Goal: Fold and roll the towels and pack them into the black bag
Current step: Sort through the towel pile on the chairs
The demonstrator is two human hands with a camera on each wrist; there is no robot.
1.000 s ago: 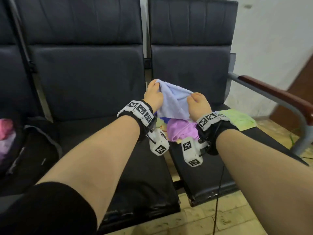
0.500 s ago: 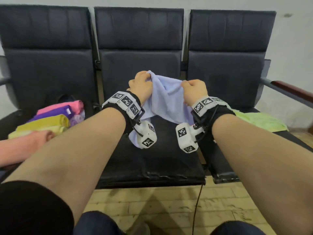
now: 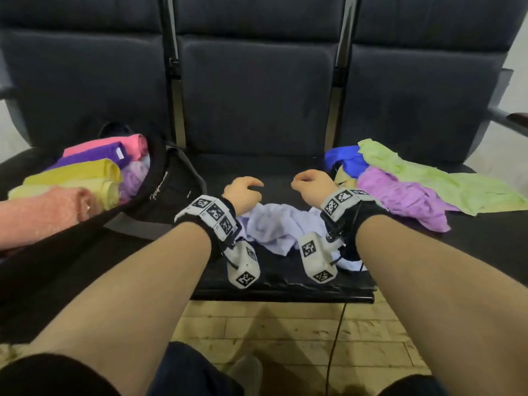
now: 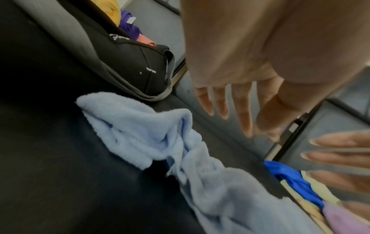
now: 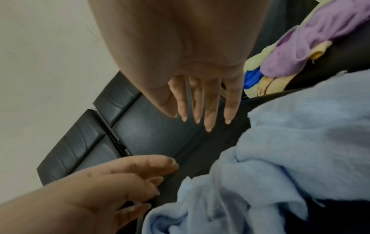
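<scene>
A light blue towel (image 3: 274, 225) lies crumpled on the middle black seat (image 3: 257, 170). My left hand (image 3: 243, 188) and right hand (image 3: 310, 185) hover just beyond it, fingers relaxed and holding nothing. The left wrist view shows the left hand's fingers (image 4: 224, 101) spread above the towel (image 4: 160, 134). In the right wrist view the right hand's fingers (image 5: 200, 104) are straight above the seat, beside the towel (image 5: 290, 150). The black bag (image 3: 168, 192) lies open on the left seat with several rolled towels inside, among them pink (image 3: 134, 144), purple (image 3: 94, 157) and yellow (image 3: 80, 172).
Unfolded towels are piled on the right seat: blue (image 3: 347, 161), light green (image 3: 428, 175) and lilac (image 3: 400, 198). A salmon rolled towel (image 3: 43, 212) sticks out of the bag at the far left. A wooden armrest (image 3: 514, 121) ends the bench on the right. A cable (image 3: 337, 338) hangs over the seat's front edge.
Both hands held the light blue towel up between them; it now lies crumpled on the middle seat and both hands have let go. The view has tilted down.
</scene>
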